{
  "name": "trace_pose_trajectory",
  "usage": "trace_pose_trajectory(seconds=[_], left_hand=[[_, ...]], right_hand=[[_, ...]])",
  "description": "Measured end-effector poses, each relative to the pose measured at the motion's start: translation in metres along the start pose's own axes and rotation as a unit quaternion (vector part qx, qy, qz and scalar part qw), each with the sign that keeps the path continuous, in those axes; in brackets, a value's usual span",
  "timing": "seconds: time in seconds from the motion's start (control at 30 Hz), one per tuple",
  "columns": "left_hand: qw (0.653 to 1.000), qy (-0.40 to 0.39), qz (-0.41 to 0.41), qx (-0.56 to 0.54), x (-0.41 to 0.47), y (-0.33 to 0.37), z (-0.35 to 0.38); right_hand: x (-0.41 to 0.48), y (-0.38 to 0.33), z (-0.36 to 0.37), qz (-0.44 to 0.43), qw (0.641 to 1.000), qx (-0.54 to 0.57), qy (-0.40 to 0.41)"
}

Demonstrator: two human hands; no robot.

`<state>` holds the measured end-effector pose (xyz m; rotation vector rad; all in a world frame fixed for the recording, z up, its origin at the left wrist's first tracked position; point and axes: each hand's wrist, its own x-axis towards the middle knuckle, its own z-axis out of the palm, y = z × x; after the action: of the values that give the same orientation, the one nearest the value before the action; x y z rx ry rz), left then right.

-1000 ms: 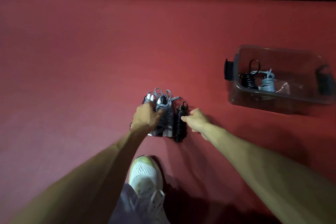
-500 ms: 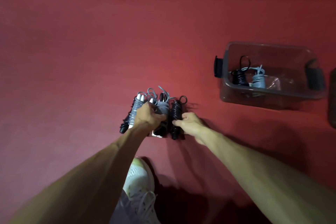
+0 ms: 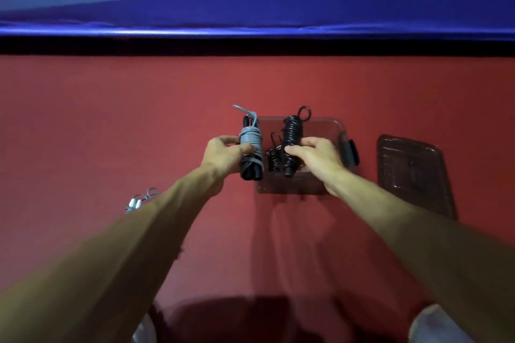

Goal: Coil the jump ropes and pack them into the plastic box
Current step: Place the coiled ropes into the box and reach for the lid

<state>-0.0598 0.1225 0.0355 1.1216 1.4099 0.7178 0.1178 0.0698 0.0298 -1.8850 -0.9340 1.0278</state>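
My left hand grips a coiled grey jump rope with black handles, held upright just left of the clear plastic box. A coiled black jump rope is gripped in my right hand, above the box's opening. Inside the box a smaller black coil shows between the two held ropes. Another grey rope with white handles lies on the red floor to the left, partly hidden by my left forearm.
The box's clear lid lies flat on the floor to the right of the box. A black latch sits on the box's right end. A blue mat edge runs across the far side. Shoe tips show at the bottom.
Both hands have lifted their coiled ropes off the floor and carried them right, over to the box. The view has swung up and right, and the lid is now in sight.
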Motion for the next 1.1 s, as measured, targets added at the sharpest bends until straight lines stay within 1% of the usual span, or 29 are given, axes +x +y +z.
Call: trace_pose_trajectory(seconds=[0.13, 0.27, 0.4, 0.5, 0.6, 0.67, 0.77, 0.9, 0.97, 1.1], left_hand=[[0.999, -0.020, -0.001, 0.038, 0.025, 0.000, 0.044], [0.996, -0.040, -0.007, 0.075, 0.057, 0.000, 0.078], [0.993, -0.046, -0.017, 0.109, 0.080, -0.009, 0.098], [0.991, -0.063, -0.032, 0.114, 0.084, -0.020, 0.110], [0.990, -0.100, -0.055, 0.080, 0.084, -0.021, 0.122], [0.988, -0.121, -0.059, 0.076, 0.085, -0.019, 0.127], [0.988, -0.112, -0.044, 0.095, 0.083, -0.017, 0.123], [0.992, -0.080, -0.022, 0.092, 0.074, -0.017, 0.101], [0.994, -0.061, 0.000, 0.090, 0.066, -0.018, 0.086], [0.997, -0.027, 0.030, 0.071, 0.039, -0.021, 0.044]], right_hand=[[0.029, 0.019, -0.027, 0.034, 0.998, -0.003, 0.052], [0.062, 0.038, -0.041, 0.049, 0.996, -0.024, 0.072], [0.086, 0.054, -0.043, 0.067, 0.993, -0.054, 0.086], [0.093, 0.060, -0.041, 0.075, 0.989, -0.088, 0.091], [0.095, 0.059, -0.037, 0.082, 0.983, -0.148, 0.076], [0.094, 0.056, -0.035, 0.080, 0.977, -0.182, 0.077], [0.090, 0.050, -0.031, 0.070, 0.975, -0.196, 0.077], [0.076, 0.045, -0.025, 0.052, 0.979, -0.179, 0.080], [0.065, 0.039, -0.019, 0.031, 0.982, -0.168, 0.080], [0.037, 0.025, 0.007, -0.018, 0.987, -0.151, 0.055]])
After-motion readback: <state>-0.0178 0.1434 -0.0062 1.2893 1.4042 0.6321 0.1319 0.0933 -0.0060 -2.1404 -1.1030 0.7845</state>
